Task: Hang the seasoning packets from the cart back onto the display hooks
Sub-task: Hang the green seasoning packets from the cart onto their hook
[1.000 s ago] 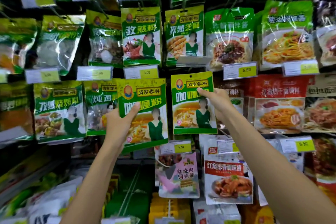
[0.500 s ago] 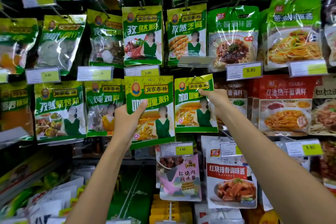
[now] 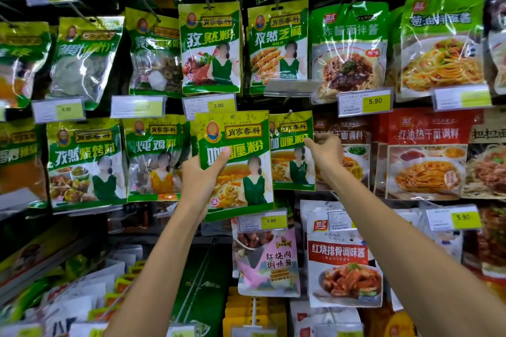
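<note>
My left hand [image 3: 201,176] grips a green and yellow curry powder packet [image 3: 241,156] by its left edge, thumb across the front, holding it up against the display. Right behind it, a second identical curry packet [image 3: 291,161] hangs on a display hook [image 3: 288,113]; the held packet overlaps its left side. My right hand [image 3: 324,152] pinches the right edge of that hanging packet. The cart is out of view.
Rows of hanging seasoning and sauce packets fill the wall, with yellow price tags [image 3: 217,105] on the hook ends. A pink sauce pouch [image 3: 269,261] and a red-label pouch [image 3: 342,262] hang below. Loose packets lie in bins [image 3: 82,290] at the lower left.
My left hand has carried its curry packet right and up until it overlaps the hanging one. My right hand has stayed at the hanging packet's right edge.
</note>
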The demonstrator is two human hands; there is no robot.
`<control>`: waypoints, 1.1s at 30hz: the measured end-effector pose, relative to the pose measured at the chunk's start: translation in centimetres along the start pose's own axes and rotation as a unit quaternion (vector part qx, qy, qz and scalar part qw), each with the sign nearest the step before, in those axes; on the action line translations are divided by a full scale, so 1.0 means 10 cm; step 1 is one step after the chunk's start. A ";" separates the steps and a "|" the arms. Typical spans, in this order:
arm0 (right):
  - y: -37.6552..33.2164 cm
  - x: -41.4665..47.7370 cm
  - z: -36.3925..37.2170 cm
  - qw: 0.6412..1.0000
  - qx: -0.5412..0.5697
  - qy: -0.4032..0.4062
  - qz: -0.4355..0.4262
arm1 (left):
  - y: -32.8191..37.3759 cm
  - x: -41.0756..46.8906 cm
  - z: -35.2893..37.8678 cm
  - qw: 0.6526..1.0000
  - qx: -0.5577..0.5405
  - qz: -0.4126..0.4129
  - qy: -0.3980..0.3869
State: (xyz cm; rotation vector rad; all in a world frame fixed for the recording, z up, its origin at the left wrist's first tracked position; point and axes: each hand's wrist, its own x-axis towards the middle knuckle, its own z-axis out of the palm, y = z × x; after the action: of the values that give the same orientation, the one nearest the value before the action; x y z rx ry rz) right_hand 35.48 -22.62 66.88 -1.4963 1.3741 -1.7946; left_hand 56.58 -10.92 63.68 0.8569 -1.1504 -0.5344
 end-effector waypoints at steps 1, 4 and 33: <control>0.02 -0.09 -0.05 0.999 0.008 0.033 -0.020 | -0.01 -0.01 0.02 1.000 -0.003 0.000 -0.002; 0.05 -0.35 -0.17 0.995 0.082 0.010 -0.051 | 0.01 -0.05 0.13 0.999 -0.016 -0.021 -0.018; -0.11 -0.29 -0.25 0.975 0.182 -0.127 0.017 | -0.02 0.97 0.10 0.672 0.517 0.491 0.202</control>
State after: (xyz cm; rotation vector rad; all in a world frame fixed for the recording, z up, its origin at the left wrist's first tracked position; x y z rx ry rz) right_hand 34.44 -18.73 66.61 -1.4301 0.8854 -1.6559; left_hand 58.96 -18.70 69.13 1.0288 -1.2529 1.2990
